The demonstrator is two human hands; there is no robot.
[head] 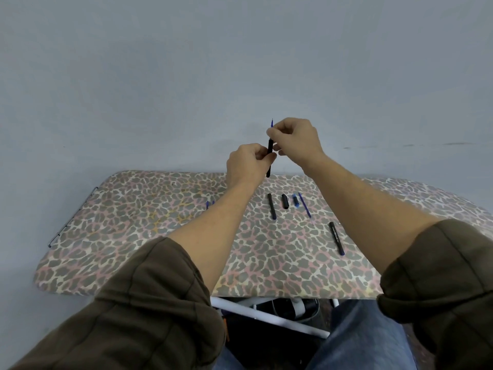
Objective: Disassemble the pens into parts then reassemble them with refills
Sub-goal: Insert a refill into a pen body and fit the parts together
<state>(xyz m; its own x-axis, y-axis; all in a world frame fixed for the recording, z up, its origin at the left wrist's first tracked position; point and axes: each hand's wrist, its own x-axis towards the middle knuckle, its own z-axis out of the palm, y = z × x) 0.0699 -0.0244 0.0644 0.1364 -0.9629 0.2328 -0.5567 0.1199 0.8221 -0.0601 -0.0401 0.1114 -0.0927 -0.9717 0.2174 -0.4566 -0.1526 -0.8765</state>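
Hold the black barrel [270, 148] upright over the far edge of the desk [133, 222], with the left hand [248, 162] curled round its middle and the right hand [293, 140] pinching its top, a blue refill tip [272, 122] poking out at 12 o'clock. Keep the lower grip steady; pull or turn straight along the axis, likely sparing the thin refill a bend. Lay freed parts at 5 o'clock, beside the loose barrel [271, 206], cap [285, 201] and spare refill [304, 205].

sleeves [149, 303]: olive-brown, quilted, stitched seams, pushed to elbows | trousers [360, 343]: blue denim
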